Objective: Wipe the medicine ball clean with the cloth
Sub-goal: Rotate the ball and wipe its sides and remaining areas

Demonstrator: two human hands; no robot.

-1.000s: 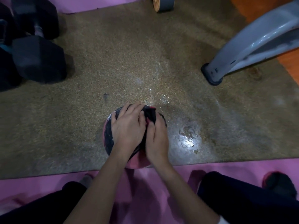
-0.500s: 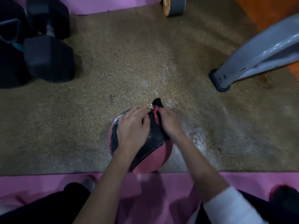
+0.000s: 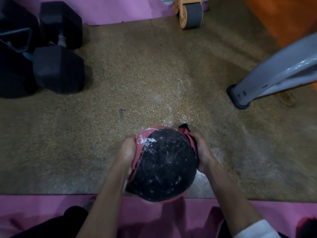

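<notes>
The medicine ball (image 3: 163,165) is black and pink, speckled with white powder, and is held up between both hands over the brown mat. My left hand (image 3: 127,152) presses flat against its left pink side. My right hand (image 3: 202,152) cups the right side and pins a dark cloth with a red edge (image 3: 186,131) against the ball. The cloth's tip sticks up past my fingers. Most of the cloth is hidden under the right hand.
Black hex dumbbells (image 3: 56,48) lie at the far left. A grey machine leg (image 3: 267,78) angles in from the right. An ab roller wheel (image 3: 190,12) stands at the top. White powder streaks the brown mat (image 3: 137,83). A pink mat (image 3: 154,215) lies under my knees.
The ball has come up and nearer to the camera. My left hand slid from the top to the left side, and my right hand with the cloth moved down the right side.
</notes>
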